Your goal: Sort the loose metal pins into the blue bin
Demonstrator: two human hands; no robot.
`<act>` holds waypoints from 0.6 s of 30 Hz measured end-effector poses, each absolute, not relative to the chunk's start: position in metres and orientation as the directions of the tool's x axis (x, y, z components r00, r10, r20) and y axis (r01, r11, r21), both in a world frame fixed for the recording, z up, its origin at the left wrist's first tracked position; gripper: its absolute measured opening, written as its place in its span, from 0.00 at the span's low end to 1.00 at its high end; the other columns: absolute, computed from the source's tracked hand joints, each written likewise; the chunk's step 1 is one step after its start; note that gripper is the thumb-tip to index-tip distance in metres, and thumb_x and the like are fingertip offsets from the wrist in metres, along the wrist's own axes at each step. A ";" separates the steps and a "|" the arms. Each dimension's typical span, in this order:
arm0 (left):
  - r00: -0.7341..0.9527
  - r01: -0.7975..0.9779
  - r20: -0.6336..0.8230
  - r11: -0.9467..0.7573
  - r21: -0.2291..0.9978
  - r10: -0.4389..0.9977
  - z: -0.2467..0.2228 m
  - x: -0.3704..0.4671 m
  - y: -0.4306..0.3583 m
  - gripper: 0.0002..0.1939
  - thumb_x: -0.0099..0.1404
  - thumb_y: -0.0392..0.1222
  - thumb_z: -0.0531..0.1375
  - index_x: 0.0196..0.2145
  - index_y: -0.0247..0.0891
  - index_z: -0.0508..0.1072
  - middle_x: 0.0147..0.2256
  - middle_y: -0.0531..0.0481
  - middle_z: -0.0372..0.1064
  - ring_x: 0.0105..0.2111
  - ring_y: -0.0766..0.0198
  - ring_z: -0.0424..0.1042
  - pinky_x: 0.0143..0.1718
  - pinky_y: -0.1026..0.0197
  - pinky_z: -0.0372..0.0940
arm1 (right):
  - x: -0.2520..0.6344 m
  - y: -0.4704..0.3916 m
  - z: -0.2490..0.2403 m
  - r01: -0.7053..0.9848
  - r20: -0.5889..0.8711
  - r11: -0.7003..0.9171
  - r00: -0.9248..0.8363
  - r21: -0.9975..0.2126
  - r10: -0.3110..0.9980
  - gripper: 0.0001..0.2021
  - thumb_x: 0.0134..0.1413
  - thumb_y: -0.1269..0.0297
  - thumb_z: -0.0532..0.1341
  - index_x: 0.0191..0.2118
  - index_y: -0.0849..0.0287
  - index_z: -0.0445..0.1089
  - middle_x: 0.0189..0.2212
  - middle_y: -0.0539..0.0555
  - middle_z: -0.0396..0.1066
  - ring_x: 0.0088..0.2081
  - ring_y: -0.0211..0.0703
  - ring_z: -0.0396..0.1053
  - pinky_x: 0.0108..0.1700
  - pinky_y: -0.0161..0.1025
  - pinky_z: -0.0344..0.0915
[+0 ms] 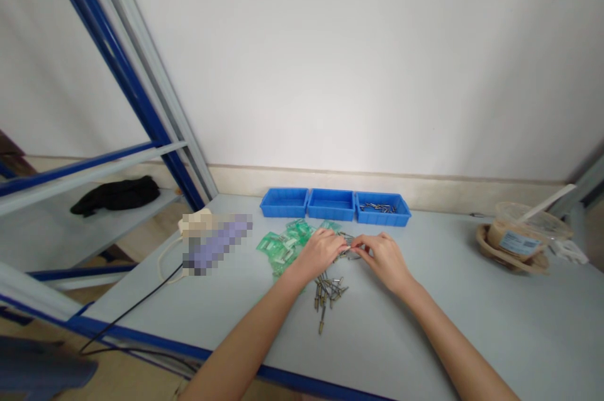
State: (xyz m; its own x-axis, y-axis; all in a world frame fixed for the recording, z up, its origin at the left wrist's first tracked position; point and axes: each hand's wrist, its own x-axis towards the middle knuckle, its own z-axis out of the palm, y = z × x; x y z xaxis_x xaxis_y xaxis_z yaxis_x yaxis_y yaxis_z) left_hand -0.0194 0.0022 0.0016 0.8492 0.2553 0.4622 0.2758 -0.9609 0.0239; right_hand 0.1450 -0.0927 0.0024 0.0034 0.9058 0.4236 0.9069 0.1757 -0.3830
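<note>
I see both hands meeting over the middle of the bench [425,325], a little nearer its back edge than its front. The left hand [321,253] and the right hand [384,257] have their fingertips together on a small metal pin [350,249], pinched between them; the fingers are curled in on it, though it is too small for me to tell just how each finger sits.

Just in front of the hands, toward the front edge, lies a loose heap of pins [328,291] on the bench top, some scattered and one lying apart nearer to me. To the left of the left hand, partly under it, is a pile of green circuit boards [283,247].

Along the back edge stand three blue trays side by side: the left tray [284,203], the middle tray [331,204], and the right tray [383,215], which holds some metal pins. Near the right back corner sits a plastic food tub [516,237] in a shallow bowl. A black cable [132,310] runs off the left front edge.
</note>
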 end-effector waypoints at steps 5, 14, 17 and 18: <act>0.860 0.250 0.448 -0.967 0.049 0.245 0.004 -0.021 0.002 0.15 0.70 0.44 0.47 0.33 0.37 0.69 0.30 0.50 0.69 0.34 0.62 0.65 0.38 0.59 0.57 | 0.145 -0.093 0.002 0.904 0.415 0.170 0.010 -0.393 0.910 0.13 0.62 0.59 0.50 0.37 0.54 0.72 0.32 0.50 0.76 0.31 0.40 0.70 0.39 0.39 0.55; 0.851 0.259 0.451 -0.962 0.089 0.270 0.004 -0.020 0.002 0.16 0.70 0.47 0.47 0.34 0.37 0.70 0.32 0.50 0.70 0.35 0.62 0.65 0.41 0.58 0.57 | 0.145 -0.094 0.005 0.933 0.442 0.158 0.002 -0.325 0.897 0.12 0.62 0.61 0.52 0.36 0.52 0.73 0.33 0.50 0.76 0.32 0.40 0.70 0.39 0.40 0.52; 0.838 0.257 0.465 -0.958 0.127 0.287 0.005 -0.020 0.000 0.14 0.69 0.46 0.48 0.36 0.37 0.69 0.34 0.50 0.70 0.36 0.62 0.65 0.42 0.58 0.58 | 0.145 -0.093 0.004 0.933 0.423 0.158 -0.007 -0.324 0.906 0.13 0.63 0.63 0.51 0.37 0.53 0.73 0.33 0.50 0.76 0.32 0.41 0.71 0.39 0.40 0.52; 0.841 0.250 0.462 -0.959 0.130 0.282 0.005 -0.020 0.001 0.14 0.70 0.45 0.48 0.35 0.37 0.69 0.32 0.50 0.70 0.36 0.62 0.65 0.41 0.58 0.58 | 0.145 -0.093 0.004 0.928 0.410 0.163 -0.012 -0.334 0.912 0.13 0.63 0.63 0.51 0.38 0.53 0.72 0.33 0.50 0.76 0.32 0.41 0.71 0.40 0.40 0.52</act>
